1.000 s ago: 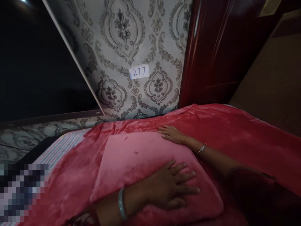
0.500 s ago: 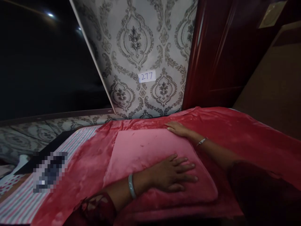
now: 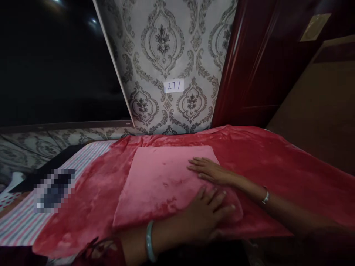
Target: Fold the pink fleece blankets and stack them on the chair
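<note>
The left hand (image 3: 203,217), spread and empty, is over the pink cloth's (image 3: 158,171) near edge, the right hand (image 3: 211,171), flat and empty, on its right side.

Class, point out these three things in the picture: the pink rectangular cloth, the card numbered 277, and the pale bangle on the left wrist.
Pink rectangular cloth (image 3: 162,174): head view, middle of its upper surface.
Card (image 3: 173,85): head view, centre of its numbered face.
Pale bangle (image 3: 149,241): head view, the visible band.
</note>
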The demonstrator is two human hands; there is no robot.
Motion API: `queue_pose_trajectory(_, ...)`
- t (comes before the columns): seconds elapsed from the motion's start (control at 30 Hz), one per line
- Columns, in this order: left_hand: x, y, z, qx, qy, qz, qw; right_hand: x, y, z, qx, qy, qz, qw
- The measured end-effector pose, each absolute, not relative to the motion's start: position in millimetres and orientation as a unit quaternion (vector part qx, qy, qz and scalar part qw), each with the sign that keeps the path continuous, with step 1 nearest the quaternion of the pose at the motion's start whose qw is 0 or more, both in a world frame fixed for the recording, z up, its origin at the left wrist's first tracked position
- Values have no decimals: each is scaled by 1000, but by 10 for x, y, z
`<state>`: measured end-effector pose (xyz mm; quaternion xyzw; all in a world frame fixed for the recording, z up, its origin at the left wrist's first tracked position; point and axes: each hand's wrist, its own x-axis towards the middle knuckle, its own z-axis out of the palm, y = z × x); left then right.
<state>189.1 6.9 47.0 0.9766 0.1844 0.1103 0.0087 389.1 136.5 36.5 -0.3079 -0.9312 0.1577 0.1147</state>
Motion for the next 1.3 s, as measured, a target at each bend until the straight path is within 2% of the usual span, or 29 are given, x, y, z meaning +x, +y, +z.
queue_pose_trajectory(0.13, 1957, -56, 299, 970, 216, 111, -28, 3861, 1620, 294, -326, -929, 147, 95)
queue_pose_trajectory(0.37, 1955, -85, 276, 960, 233, 113, -104, 3845, 2228, 144, -364, -915, 130, 119)
queue_pose_trajectory(0.73, 1949, -121, 261, 957, 248, 119, -92, 3976, 2775, -203, -436, -864, 169, 185)
queue_pose_trajectory(0.97, 1979, -65, 129, 956, 235, 144, -98, 4032, 2632, 95, -480, -843, 127, 208)
queue_pose_trajectory(1.13, 1962, -121, 205, 956, 232, 167, -61, 3955, 2074, 407, -378, -900, 103, 192)
queue_pose_trajectory(1.3, 1689, -309, 270, 940, 276, 198, -29, 3647, 1462, 449, -286, -937, 129, 151)
